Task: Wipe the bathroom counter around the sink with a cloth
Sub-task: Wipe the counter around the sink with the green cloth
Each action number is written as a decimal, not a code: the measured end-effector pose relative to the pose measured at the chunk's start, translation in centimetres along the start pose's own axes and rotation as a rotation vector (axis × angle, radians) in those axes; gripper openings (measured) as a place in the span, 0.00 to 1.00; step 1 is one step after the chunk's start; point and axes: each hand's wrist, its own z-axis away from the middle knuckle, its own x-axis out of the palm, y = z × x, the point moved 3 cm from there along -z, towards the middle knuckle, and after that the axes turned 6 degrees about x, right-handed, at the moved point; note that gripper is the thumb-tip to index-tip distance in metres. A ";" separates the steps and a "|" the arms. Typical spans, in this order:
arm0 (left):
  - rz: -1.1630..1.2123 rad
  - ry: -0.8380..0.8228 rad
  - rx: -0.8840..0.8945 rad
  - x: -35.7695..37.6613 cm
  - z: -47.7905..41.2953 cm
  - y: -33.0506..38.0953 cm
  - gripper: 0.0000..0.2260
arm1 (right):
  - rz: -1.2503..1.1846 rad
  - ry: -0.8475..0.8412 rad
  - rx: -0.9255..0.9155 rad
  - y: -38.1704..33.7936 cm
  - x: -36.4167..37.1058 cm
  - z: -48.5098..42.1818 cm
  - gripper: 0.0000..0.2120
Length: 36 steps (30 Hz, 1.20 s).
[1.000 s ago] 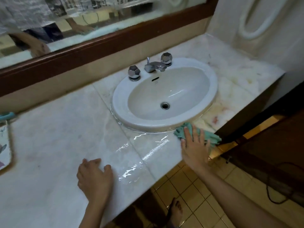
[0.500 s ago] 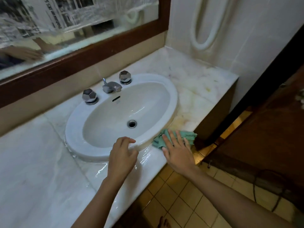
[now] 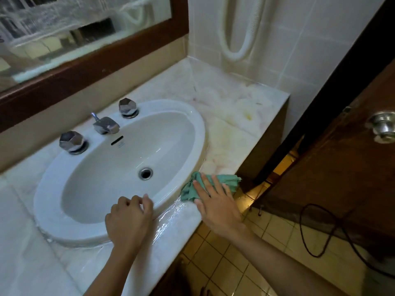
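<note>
your right hand [image 3: 219, 205] is lying flat on the green cloth [image 3: 229, 180], its fingers [image 3: 208, 186] straight and spread, pressing down and gripping nothing. the cloth is sitting bunched on the marble bench [image 3: 235, 129], touching the front-right curve of the sink [image 3: 199, 133] and reaching out to the bench edge on that side.

your left hand [image 3: 128, 220] is resting on the sink's front rim – the fingers are curling over the rim toward the bowl, with the thumb tucked beside them. a wet, shiny streak [image 3: 171, 214] is running along the bench just in front of the sink, between your two hands.

the faucet [image 3: 105, 124] and its two faceted knobs are standing at the back of the sink, under the wood-framed mirror [image 3: 64, 80]. right of the sink, past the bench end, a brown door with a metal knob [image 3: 382, 127] is showing – a dark cable [image 3: 307, 248] is trailing over the tiled floor below it.
</note>
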 end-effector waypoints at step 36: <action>0.583 0.041 -0.031 3.0 -20.2 20.7 0.22 | 0.033 0.044 -0.036 15.1 -7.0 -21.6 0.25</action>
